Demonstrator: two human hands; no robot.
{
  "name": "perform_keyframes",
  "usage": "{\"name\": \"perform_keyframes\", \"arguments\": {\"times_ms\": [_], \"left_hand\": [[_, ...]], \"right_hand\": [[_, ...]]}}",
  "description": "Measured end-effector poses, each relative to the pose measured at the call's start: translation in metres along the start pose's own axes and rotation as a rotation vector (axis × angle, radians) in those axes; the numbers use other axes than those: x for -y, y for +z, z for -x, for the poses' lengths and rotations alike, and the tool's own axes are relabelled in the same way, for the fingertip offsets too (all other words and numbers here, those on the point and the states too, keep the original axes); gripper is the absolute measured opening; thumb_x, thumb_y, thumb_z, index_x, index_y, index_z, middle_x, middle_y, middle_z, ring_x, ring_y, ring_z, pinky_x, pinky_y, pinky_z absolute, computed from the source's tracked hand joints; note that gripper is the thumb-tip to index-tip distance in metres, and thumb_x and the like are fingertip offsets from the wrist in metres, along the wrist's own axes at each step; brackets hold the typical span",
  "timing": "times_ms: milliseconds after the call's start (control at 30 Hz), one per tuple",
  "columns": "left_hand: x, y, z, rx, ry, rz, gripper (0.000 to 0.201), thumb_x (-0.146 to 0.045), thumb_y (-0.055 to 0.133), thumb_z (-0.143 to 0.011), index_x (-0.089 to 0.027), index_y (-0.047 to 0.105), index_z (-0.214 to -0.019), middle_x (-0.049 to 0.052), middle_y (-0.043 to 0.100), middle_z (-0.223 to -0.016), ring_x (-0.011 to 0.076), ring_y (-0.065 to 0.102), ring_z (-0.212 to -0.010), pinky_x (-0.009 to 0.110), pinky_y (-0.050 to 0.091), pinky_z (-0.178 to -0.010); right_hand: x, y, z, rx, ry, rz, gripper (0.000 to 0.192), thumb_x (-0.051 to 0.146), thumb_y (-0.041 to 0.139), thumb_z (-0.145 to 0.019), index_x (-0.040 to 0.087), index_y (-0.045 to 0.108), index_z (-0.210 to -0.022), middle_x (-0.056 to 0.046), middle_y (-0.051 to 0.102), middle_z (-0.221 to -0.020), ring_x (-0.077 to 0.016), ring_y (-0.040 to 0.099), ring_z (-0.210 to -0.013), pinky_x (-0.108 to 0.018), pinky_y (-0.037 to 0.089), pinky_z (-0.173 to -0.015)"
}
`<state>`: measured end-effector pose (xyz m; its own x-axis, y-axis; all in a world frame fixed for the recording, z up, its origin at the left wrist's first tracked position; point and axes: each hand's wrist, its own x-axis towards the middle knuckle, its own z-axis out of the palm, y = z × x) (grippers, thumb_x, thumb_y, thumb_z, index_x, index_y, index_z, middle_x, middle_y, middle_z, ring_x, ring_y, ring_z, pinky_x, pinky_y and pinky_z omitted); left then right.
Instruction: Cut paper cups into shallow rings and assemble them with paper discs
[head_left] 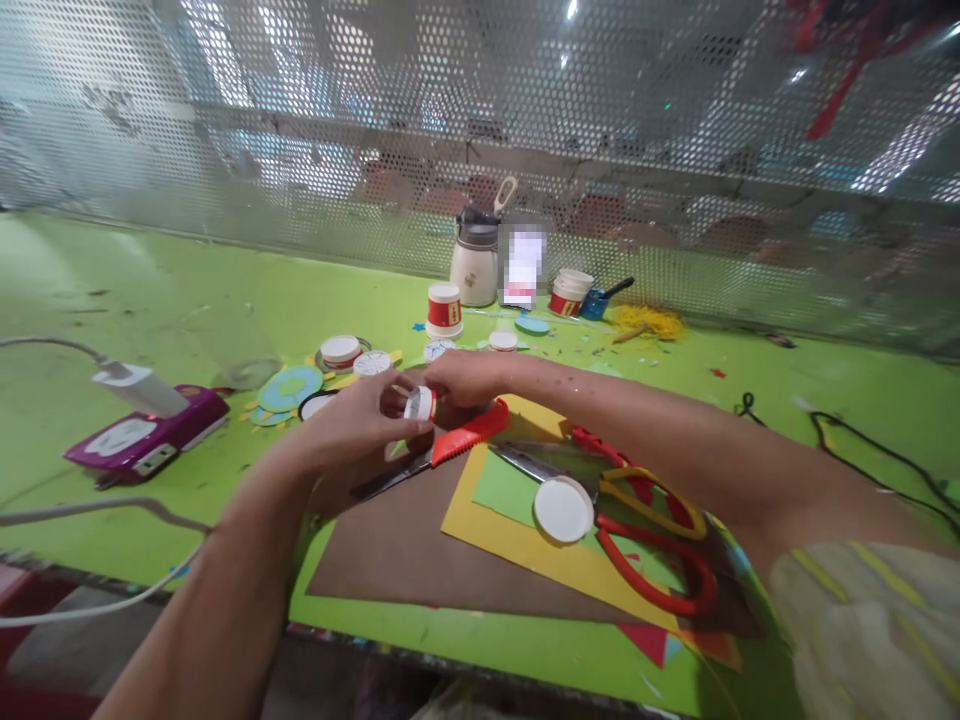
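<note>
Both hands pinch small paper cup (420,403) above brown card (405,545): left hand (360,420) closed round its side, right hand (465,375) fingers curled steadying far end; red scissors (645,550) parked beside

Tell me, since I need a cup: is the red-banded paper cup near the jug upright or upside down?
Upside down: the paper cup widens toward the green table.

Scissors (645,530) lie on paper sheets (510,530), right of the knife (442,455).
</note>
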<state>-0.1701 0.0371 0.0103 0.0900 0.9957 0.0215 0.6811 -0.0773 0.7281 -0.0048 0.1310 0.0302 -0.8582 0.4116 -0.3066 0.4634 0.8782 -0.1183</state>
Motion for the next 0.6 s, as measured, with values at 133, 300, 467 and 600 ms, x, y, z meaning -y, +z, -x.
{"name": "perform_keyframes", "arguments": {"times_ms": [133,300,467,600], "left_hand": [[0.001,0.001,-0.001,0.091,-0.01,0.05,0.042,-0.036,0.075,-0.063,-0.021,0.06,-0.099,0.004,0.073,-0.084,0.0273,0.07,-0.08,0.037,0.053,-0.068],[-0.003,-0.001,0.001,0.087,-0.025,0.129,0.047,-0.034,0.076,-0.063,-0.019,0.055,-0.103,0.008,0.07,-0.095,0.0286,0.069,-0.088,0.039,0.054,-0.072],[-0.006,0.0,0.0,0.074,0.001,0.194,0.051,-0.035,0.08,-0.06,-0.018,0.058,-0.103,0.009,0.068,-0.1,0.0292,0.068,-0.092,0.041,0.054,-0.076],[-0.015,0.004,0.003,0.077,-0.003,0.235,0.053,-0.036,0.081,-0.061,-0.02,0.056,-0.106,0.009,0.066,-0.105,0.027,0.068,-0.09,0.037,0.054,-0.072]], "right_hand": [[-0.001,-0.002,0.0,-0.027,0.031,-0.081,0.028,0.031,0.06,-0.093,0.016,0.06,-0.117,-0.008,0.063,-0.117,-0.0217,0.064,-0.097,-0.042,0.055,-0.082],[-0.007,0.005,-0.001,-0.07,0.04,-0.289,0.03,0.031,0.061,-0.093,0.016,0.059,-0.119,-0.009,0.062,-0.12,-0.0225,0.064,-0.1,-0.043,0.055,-0.083],[-0.017,0.011,0.004,-0.058,0.014,-0.601,0.027,0.03,0.06,-0.094,0.015,0.06,-0.117,-0.007,0.064,-0.113,-0.0196,0.066,-0.091,-0.039,0.057,-0.077],[-0.022,0.011,0.015,-0.103,-0.012,-0.853,0.02,0.027,0.061,-0.093,0.014,0.062,-0.108,-0.005,0.066,-0.103,-0.0164,0.066,-0.082,-0.034,0.057,-0.071]]}}
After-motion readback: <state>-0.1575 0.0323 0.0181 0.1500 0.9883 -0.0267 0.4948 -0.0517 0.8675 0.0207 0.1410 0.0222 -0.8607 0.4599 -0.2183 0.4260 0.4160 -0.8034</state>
